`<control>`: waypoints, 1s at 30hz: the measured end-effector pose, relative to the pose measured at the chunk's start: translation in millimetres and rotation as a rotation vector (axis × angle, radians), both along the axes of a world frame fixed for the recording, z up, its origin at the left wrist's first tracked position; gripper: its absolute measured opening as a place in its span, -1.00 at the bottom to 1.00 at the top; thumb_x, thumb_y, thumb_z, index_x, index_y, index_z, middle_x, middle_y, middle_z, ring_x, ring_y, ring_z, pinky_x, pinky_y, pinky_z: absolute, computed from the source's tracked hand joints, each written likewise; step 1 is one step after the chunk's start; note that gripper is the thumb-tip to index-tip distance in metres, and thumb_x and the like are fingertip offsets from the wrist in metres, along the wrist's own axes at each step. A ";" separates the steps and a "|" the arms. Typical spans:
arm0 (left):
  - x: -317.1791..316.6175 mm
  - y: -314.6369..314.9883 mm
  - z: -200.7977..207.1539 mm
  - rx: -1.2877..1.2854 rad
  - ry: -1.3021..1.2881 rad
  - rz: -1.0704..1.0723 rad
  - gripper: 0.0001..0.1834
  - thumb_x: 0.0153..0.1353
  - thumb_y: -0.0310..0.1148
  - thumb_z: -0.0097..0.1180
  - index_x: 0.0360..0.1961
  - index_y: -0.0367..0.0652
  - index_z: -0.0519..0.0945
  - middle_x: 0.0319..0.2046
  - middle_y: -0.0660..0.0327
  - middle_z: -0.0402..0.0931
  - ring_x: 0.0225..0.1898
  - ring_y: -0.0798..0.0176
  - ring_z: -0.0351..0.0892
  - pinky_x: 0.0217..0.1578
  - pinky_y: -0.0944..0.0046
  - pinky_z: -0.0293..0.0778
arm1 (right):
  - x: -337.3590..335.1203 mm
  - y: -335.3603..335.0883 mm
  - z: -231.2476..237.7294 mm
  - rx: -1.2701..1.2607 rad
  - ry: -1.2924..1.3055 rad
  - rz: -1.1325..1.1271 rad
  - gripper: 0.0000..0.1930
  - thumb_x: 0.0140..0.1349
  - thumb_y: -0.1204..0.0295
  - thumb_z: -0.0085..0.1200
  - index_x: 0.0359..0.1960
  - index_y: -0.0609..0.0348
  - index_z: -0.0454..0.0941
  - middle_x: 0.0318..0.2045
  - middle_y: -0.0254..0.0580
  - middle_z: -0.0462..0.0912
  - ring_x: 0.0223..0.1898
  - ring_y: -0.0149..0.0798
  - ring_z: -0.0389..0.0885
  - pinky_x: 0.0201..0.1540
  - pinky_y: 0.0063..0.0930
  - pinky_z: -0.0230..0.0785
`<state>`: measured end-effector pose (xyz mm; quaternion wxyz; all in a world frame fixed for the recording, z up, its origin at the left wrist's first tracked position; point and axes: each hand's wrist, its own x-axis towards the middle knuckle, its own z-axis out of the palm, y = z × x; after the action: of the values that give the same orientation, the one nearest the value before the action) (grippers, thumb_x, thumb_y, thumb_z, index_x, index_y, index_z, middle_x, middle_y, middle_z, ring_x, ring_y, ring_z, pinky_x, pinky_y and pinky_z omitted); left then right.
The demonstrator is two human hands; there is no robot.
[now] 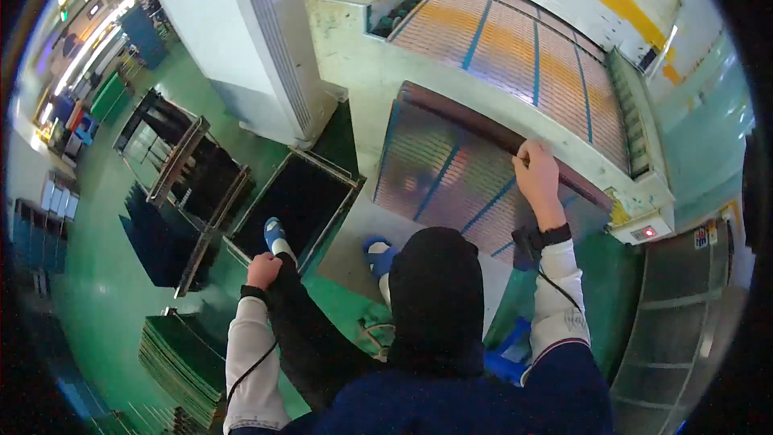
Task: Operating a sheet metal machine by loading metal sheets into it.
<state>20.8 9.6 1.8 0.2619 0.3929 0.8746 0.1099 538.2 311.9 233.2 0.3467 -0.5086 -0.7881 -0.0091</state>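
Observation:
My right hand (537, 177) is at the brown upper edge (471, 119) of a shiny copper-coloured panel stack (435, 163), with its fingers curled onto that edge. The stack leans against the front of a pale machine (342, 40), and blue lines and fine stripes show on its face. How many sheets it holds I cannot tell. My left hand (263, 271) rests closed on my left knee, with nothing seen in it. Similar copper-coloured striped panels (515, 52) lie on the machine's top bed.
At left a dark, low rack (298, 193) stands beside metal-framed racks (189, 161). Stacked boards (177, 362) lie at lower left. A white cabinet (233, 24) rises behind. On the machine's right corner is a box with a red light (646, 233), above a metal cabinet (684, 306).

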 end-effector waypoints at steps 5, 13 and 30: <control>-6.8 -8.8 -2.0 -0.024 -0.080 0.060 -0.62 0.07 -0.12 -0.01 -0.25 -0.14 0.69 -0.20 -0.10 0.61 -0.09 -0.21 0.57 -0.01 -0.06 0.47 | -12.8 -21.4 17.1 -0.300 0.022 0.101 -0.77 -0.04 0.43 0.26 -0.44 0.15 0.42 -0.56 -0.12 0.49 -0.49 -0.04 0.48 -0.38 -0.25 0.33; 1.4 10.1 11.9 -0.158 -0.029 0.025 -0.49 0.09 -0.04 -0.02 -0.12 -0.21 0.66 -0.05 -0.07 0.59 0.02 -0.18 0.54 0.07 0.00 0.42 | -6.8 -38.7 2.0 -0.609 -0.179 0.228 -0.78 0.00 0.37 0.20 -0.49 0.32 0.53 -0.66 -0.10 0.49 -0.63 -0.24 0.44 -0.46 -0.35 0.28; -0.9 -9.0 11.9 -0.151 -0.008 0.103 -0.53 -0.10 0.05 0.18 -0.29 -0.09 0.73 -0.34 0.09 0.68 -0.30 -0.02 0.65 -0.08 0.12 0.52 | -1.3 -24.8 -9.0 -0.607 -0.247 0.199 -0.78 0.00 0.39 0.23 -0.46 0.31 0.52 -0.61 -0.24 0.52 -0.53 -0.37 0.45 -0.41 -0.39 0.26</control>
<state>19.9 0.6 13.8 0.2880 0.3264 0.8984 0.0586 536.9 287.1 224.2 0.0807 -0.5041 -0.8368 0.1980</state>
